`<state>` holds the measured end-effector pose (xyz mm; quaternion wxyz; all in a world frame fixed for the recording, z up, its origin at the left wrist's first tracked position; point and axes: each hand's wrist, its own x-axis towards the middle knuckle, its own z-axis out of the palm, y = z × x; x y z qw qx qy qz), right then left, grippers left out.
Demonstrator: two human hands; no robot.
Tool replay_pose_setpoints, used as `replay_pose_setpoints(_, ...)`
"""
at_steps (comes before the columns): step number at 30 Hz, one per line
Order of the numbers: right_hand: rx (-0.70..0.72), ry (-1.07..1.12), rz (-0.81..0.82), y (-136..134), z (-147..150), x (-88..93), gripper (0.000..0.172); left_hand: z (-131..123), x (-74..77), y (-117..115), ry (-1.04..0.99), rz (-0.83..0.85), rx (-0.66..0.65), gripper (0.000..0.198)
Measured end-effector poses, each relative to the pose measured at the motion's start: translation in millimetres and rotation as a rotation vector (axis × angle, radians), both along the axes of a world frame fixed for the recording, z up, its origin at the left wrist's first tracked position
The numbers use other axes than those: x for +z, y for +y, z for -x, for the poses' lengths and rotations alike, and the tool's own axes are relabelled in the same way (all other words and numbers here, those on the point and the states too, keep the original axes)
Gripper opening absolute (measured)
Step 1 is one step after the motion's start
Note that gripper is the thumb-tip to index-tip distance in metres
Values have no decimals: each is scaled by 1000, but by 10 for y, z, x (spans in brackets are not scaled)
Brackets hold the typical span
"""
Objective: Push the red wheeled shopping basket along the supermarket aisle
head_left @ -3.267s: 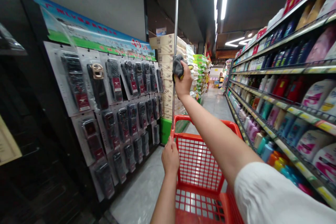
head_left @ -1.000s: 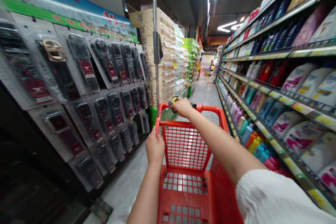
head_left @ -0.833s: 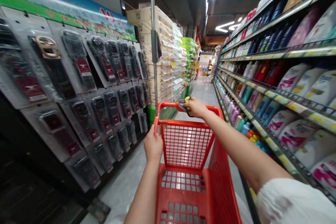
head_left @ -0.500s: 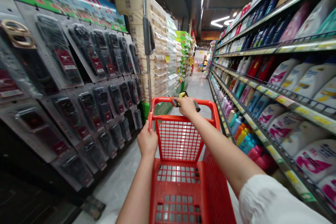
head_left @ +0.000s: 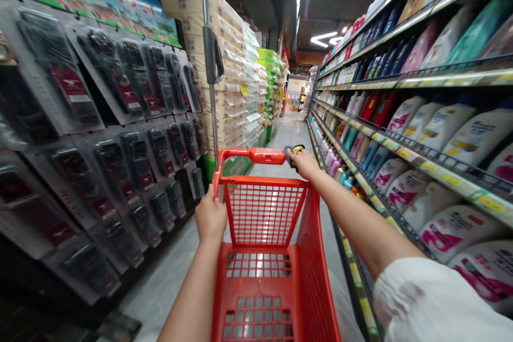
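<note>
The red plastic shopping cart (head_left: 256,288) fills the lower middle of the head view, its grid panel and basket showing no goods. My left hand (head_left: 211,216) is closed around the cart's left side frame, just below the handle corner. My right hand (head_left: 305,163) is closed on a small black-and-yellow object (head_left: 295,154) at the right end of the red handle (head_left: 268,156). Its kind is not clear, and my fingers partly cover it. A metal pole (head_left: 212,107) with a grey clamp rises from the cart's left corner.
Packaged belts (head_left: 136,160) hang on a rack at left. Beyond stand stacked cartons (head_left: 224,59) and green packages (head_left: 272,75). Shelves of shampoo bottles (head_left: 444,128) line the right side, close to my right arm. A grey tiled aisle (head_left: 288,128) runs ahead.
My right hand has slid right along the handle with the black-and-yellow object, from near its middle to its right end. The cart has advanced slightly past the racks. My left hand keeps its grip.
</note>
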<state>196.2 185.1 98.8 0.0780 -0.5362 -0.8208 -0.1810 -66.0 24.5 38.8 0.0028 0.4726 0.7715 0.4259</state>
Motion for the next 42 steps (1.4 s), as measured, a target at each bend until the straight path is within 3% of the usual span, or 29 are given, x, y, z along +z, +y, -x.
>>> replay_pose_setpoints(4,-13,-106,48,60,-154,331,25,-1,12,-2,7,5,15,51)
replay_pose_setpoints(7,88,-133,83,35,-375,402,28,7,26,1,1,17,29,51)
replay_pose_setpoints(11,242,-111,146,-151,-622,152,51,2,47,-1,2,1,28,51)
replay_pose_setpoints(14,345,63,148,-461,-675,-131,46,-14,65,-10,-10,3,25,51)
replay_pose_setpoints(18,370,258,188,-1024,-663,-411,49,-19,68,-16,-26,-6,15,52)
replay_pose_setpoints(21,432,258,271,-1275,-660,-464,48,-9,56,-14,-26,-19,11,52)
replay_pose_setpoints(25,324,263,203,-1163,-597,-345,57,4,46,-6,-35,-16,27,52)
replay_pose_setpoints(29,199,306,59,-900,-351,-231,72,8,44,0,-52,-24,25,51)
replay_pose_setpoints(34,45,141,140,-812,178,-287,45,14,18,0,-72,-40,29,50)
replay_pose_setpoints(42,152,205,111,-906,1399,-341,33,32,-22,-14,-87,-43,29,50)
